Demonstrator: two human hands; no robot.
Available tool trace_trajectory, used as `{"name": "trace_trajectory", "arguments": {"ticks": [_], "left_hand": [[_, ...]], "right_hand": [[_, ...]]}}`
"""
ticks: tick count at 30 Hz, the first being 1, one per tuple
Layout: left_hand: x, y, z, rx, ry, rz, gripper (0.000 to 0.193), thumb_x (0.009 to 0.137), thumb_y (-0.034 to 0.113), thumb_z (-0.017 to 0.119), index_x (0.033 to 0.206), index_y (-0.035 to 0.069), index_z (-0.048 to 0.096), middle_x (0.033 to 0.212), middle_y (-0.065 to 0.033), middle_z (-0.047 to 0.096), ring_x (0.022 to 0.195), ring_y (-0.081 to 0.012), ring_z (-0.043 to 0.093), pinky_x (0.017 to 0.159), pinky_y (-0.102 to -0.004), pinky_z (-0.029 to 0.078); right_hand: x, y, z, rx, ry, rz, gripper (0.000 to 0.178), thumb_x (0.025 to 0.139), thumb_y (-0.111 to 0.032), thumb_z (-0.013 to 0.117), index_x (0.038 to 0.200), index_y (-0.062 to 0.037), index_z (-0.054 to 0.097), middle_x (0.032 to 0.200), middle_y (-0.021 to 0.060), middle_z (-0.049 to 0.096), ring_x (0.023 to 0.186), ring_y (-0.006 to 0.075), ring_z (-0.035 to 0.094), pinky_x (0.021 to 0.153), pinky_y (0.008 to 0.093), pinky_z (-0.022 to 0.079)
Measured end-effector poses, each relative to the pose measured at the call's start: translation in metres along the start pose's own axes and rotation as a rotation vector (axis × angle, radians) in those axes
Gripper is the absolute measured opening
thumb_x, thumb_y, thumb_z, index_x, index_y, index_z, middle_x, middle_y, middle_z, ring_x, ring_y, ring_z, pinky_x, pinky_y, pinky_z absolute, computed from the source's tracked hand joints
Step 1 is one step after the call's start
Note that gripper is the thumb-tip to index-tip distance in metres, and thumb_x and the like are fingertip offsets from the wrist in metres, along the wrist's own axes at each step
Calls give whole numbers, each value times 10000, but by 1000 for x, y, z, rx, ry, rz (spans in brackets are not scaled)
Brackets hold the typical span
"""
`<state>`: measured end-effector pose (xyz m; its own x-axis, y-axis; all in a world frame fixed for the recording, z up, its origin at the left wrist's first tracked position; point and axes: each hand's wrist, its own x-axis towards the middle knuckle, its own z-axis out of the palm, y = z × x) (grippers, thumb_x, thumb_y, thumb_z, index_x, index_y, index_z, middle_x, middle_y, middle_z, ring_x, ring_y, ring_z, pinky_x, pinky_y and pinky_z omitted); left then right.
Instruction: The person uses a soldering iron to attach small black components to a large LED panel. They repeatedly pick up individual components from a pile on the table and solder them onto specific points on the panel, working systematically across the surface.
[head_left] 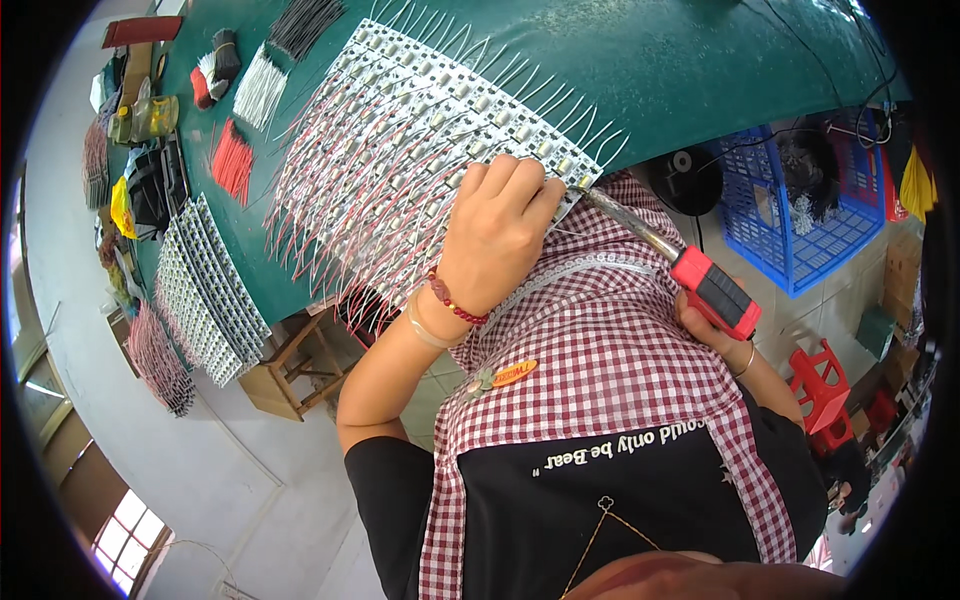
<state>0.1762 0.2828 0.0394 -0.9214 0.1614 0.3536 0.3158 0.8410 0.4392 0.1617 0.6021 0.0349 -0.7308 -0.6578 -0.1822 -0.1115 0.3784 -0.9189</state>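
A white panel of small circuit boards [470, 85] lies slanted on the green table, with thin white wires standing off its far edge and many red and white wires draped over its left part. My left hand [497, 228] rests at the panel's near right end, its fingers curled together; what they pinch is hidden beneath them. In my right hand [706, 328] is a soldering iron [712, 290] with a red and black handle. Its metal shaft points up and left, and the tip meets the panel's right corner, just beside my left fingers.
Bundles of red wires [232, 162], white wires [261, 88] and black wires [306, 25] lie left on the green table [690, 75]. More wired panels [205, 285] hang over its left edge. A blue crate [800, 235], a solder spool [686, 178] and red stools [822, 392] stand right.
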Motion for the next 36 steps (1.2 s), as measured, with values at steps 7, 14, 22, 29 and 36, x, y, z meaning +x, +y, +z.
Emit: {"name": "trace_trajectory", "arguments": {"ticks": [7,14,22,29,36], "left_hand": [[-1,0,-1,78,-29,52,157,711,45,587,863,43,626,797,-44,464,762,-199,477,671,-330,370],[1,2,-2,132,-22,50,197,692,34,614,876,82,667,764,-20,469,748,-187,494,678,-333,365],[-23,-7,-39,192,9,-123,187,692,41,628,861,105,673,781,-3,514,773,-180,517,690,-340,360],[-50,-90,-88,303,284,-449,65,742,45,692,787,78,660,736,-52,578,744,-234,556,674,-374,406],[27,-218,-66,350,475,-512,128,740,187,693,694,72,659,789,-74,633,809,-283,592,706,-415,442]], "right_hand": [[-16,13,2,80,14,94,142,658,-98,655,771,-17,626,724,107,608,631,287,590,566,364,462],[-8,4,-1,142,-2,135,145,727,-160,671,738,-29,609,711,89,597,637,251,579,588,346,453],[31,-11,15,657,135,31,339,916,-322,591,1016,-16,488,639,41,487,545,138,482,556,294,426],[87,-32,5,823,172,-140,399,941,-317,535,1148,-4,399,587,35,451,412,100,393,414,256,390],[120,-64,9,845,126,-227,391,955,-323,513,1150,-5,397,592,33,445,413,94,390,411,245,382]]}}
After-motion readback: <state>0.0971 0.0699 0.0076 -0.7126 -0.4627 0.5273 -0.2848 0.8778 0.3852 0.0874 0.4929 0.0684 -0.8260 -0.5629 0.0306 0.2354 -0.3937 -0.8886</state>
